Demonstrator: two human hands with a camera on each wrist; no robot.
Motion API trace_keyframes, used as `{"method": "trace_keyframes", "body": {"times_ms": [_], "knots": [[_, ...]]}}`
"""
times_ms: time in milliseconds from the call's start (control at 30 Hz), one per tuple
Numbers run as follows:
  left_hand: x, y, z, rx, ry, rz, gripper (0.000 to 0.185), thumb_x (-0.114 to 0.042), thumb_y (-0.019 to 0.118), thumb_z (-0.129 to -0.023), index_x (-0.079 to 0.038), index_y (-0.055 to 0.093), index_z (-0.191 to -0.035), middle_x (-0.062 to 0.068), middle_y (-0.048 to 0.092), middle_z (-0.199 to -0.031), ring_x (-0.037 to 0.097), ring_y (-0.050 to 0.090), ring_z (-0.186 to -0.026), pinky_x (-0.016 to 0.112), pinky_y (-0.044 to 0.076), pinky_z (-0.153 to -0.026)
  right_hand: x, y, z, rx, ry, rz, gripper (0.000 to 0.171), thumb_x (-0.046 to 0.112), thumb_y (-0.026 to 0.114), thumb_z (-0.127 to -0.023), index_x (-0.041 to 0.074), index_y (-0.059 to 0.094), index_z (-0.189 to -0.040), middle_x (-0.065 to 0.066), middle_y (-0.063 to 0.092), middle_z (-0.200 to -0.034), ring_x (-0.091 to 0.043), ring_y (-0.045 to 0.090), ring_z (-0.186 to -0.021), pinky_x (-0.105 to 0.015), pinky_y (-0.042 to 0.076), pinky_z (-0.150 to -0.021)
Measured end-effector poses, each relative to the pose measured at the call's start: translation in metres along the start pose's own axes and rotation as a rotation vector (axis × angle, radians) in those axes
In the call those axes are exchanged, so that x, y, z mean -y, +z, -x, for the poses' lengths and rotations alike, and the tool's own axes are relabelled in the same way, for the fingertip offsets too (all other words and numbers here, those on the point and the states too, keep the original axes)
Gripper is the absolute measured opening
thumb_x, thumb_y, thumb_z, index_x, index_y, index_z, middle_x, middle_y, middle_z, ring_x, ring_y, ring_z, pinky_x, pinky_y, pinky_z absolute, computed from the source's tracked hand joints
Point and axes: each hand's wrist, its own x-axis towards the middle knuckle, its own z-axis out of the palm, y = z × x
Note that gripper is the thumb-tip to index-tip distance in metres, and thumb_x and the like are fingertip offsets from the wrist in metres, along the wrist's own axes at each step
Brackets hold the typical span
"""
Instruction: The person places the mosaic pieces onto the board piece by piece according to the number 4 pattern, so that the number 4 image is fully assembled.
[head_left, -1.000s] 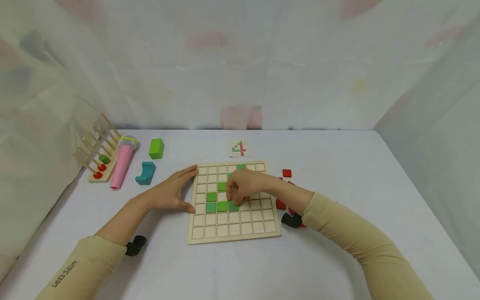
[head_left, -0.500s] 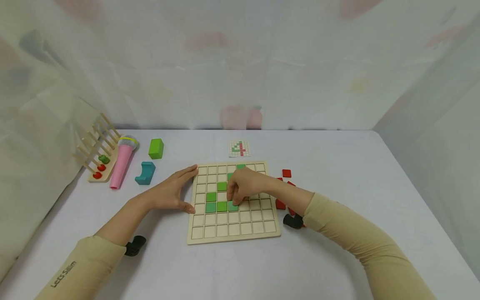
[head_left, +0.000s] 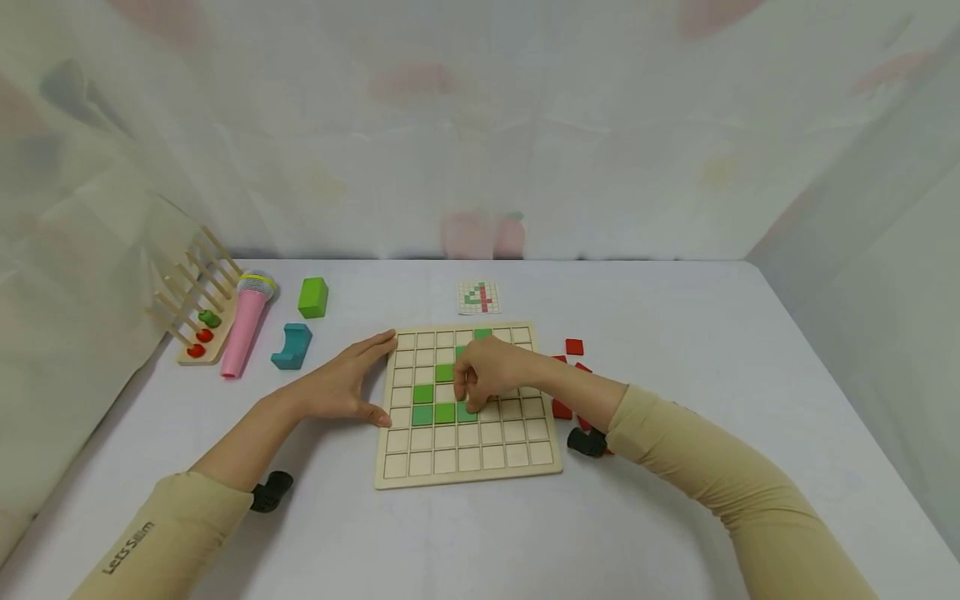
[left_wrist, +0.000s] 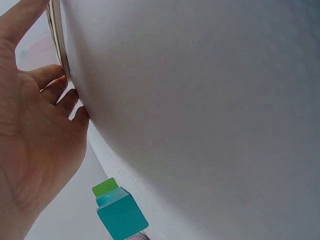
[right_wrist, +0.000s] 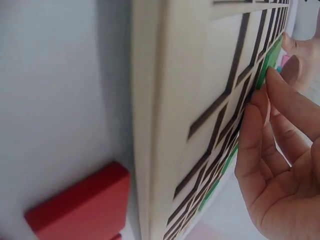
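Observation:
A wooden grid board [head_left: 480, 457] lies in the middle of the white table, with several green tiles [head_left: 432, 414] set in its cells. My right hand [head_left: 467, 402] reaches over the board. Its thumb and fingertips pinch a green tile [head_left: 467, 412] that sits at a cell in the row of green ones. In the right wrist view the fingertips [right_wrist: 262, 100] press on that tile's edge [right_wrist: 270, 62] against the board [right_wrist: 170, 100]. My left hand [head_left: 360, 383] lies flat with straight fingers against the board's left edge [left_wrist: 55, 30].
Loose red tiles [head_left: 573, 347] lie right of the board, one close by [right_wrist: 80, 205]. A pattern card [head_left: 478, 297] lies behind the board. At the left are a teal block [head_left: 292, 346], a green block [head_left: 312, 297], a pink microphone [head_left: 246, 325] and a wooden peg rack [head_left: 193, 308].

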Motion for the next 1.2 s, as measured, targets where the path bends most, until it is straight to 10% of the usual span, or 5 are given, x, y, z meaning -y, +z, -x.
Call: {"method": "trace_keyframes", "body": {"times_ms": [1200], "knots": [[-0.003,-0.001,0.002,-0.005,-0.006,-0.005,0.128,-0.055,0.088,-0.061,-0.003,0.022,-0.157,0.013,0.014,-0.168,0.04,0.017,-0.153,0.06,0.022,-0.122,-0.11,-0.084,0.062,-0.171,0.226,-0.098,0.027,0.013,0.071,-0.088,0.006,0.068,-0.114,-0.01,0.068,-0.102,-0.02,0.064,-0.095,-0.029,0.051,-0.082]]}}
